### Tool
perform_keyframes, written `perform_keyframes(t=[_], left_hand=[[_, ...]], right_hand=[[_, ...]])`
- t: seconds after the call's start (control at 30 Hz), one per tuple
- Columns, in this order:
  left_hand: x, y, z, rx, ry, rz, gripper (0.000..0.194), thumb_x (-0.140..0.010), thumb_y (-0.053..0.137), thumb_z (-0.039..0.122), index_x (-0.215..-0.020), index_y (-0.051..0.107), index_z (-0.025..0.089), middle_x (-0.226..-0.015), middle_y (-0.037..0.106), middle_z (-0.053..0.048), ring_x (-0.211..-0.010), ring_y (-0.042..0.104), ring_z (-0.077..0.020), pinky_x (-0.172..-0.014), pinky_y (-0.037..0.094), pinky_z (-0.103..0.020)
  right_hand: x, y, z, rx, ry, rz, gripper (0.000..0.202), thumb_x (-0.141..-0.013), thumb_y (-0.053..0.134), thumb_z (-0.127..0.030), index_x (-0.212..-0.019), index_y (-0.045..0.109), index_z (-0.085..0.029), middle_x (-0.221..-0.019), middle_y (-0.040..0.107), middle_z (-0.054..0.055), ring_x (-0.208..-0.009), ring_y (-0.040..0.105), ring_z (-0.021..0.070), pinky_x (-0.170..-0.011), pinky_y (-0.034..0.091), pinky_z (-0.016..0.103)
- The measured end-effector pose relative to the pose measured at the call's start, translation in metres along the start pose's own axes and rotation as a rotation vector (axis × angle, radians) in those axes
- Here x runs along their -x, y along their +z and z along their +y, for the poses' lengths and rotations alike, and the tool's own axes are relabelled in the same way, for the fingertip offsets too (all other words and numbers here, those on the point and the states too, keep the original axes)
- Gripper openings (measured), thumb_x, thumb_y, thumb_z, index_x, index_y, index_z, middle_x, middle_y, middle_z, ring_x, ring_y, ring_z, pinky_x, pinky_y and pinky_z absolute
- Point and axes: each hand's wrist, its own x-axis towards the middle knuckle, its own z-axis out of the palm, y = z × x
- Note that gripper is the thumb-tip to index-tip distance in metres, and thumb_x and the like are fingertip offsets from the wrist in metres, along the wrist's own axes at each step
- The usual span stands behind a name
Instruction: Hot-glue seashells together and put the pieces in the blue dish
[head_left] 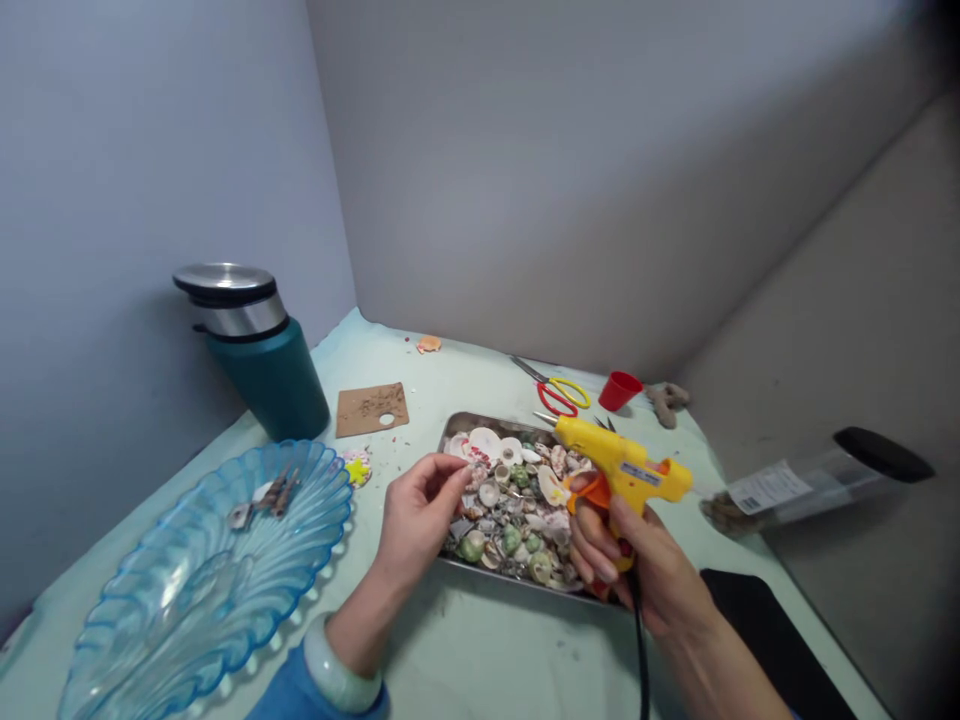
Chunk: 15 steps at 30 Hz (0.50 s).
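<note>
My right hand (pixel 630 560) is wrapped round the handle of a yellow glue gun (pixel 622 462), whose metal nozzle points left above a metal tray (pixel 510 578). The tray holds many shells (pixel 517 510), white, green and brown. Over its left edge, my left hand (pixel 420 510) is closed in a pinch; a small pale piece seems to be at the fingertips, too small to make out. A black cord runs down from the gun. At the left is a blue scalloped glass dish (pixel 217 580) with a few brown shells (pixel 276 492) inside.
Behind the dish stands a teal bottle (pixel 274 375). Near it lies a brown card (pixel 371 410). Scissors (pixel 551 383), a red cup (pixel 620 391) and a brown lumpy piece (pixel 667 402) are at the back. A clear container (pixel 795 492) and a black pad (pixel 772 640) are at the right.
</note>
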Motion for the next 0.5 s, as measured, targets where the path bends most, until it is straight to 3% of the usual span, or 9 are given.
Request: perform_keyframes(t=[0.1, 0.27, 0.37, 0.5], left_hand=[[-0.001, 0.000, -0.004, 0.007, 0.004, 0.005, 0.019, -0.075, 0.069, 0.033, -0.078, 0.066, 0.015, -0.061, 0.061, 0.002, -0.049, 0.051, -0.0085, -0.048, 0.041, -0.019], [-0.002, 0.002, -0.006, 0.045, -0.031, 0.030, 0.019, -0.073, 0.071, 0.032, -0.077, 0.065, 0.014, -0.061, 0.061, 0.002, -0.047, 0.050, -0.0077, -0.047, 0.041, -0.019], [-0.004, 0.002, -0.004, 0.091, -0.056, 0.036, 0.020, -0.071, 0.073, 0.032, -0.077, 0.066, 0.013, -0.061, 0.062, 0.002, -0.045, 0.050, -0.0067, -0.045, 0.039, -0.018], [-0.005, 0.001, -0.002, 0.129, -0.097, 0.059, 0.021, -0.068, 0.074, 0.030, -0.076, 0.067, 0.012, -0.059, 0.062, 0.002, -0.043, 0.050, -0.0058, -0.044, 0.038, -0.017]], right_hand=[[-0.002, 0.005, 0.008, -0.161, 0.088, -0.012, 0.032, -0.087, 0.055, -0.051, -0.105, 0.057, -0.025, -0.058, 0.037, -0.007, -0.042, 0.030, 0.0090, -0.046, 0.039, 0.026], [0.000, 0.004, 0.020, -0.234, 0.149, -0.053, 0.033, -0.089, 0.053, -0.049, -0.105, 0.061, -0.022, -0.061, 0.041, -0.005, -0.044, 0.030, 0.0076, -0.043, 0.034, 0.023], [0.002, -0.002, 0.025, -0.171, 0.109, -0.066, 0.034, -0.089, 0.056, -0.047, -0.108, 0.060, -0.019, -0.061, 0.046, -0.004, -0.045, 0.035, 0.0082, -0.046, 0.037, 0.025], [0.005, -0.011, 0.030, 0.087, 0.063, -0.104, 0.036, -0.089, 0.057, -0.046, -0.112, 0.060, -0.018, -0.060, 0.052, -0.002, -0.050, 0.044, 0.0105, -0.050, 0.039, 0.026]])
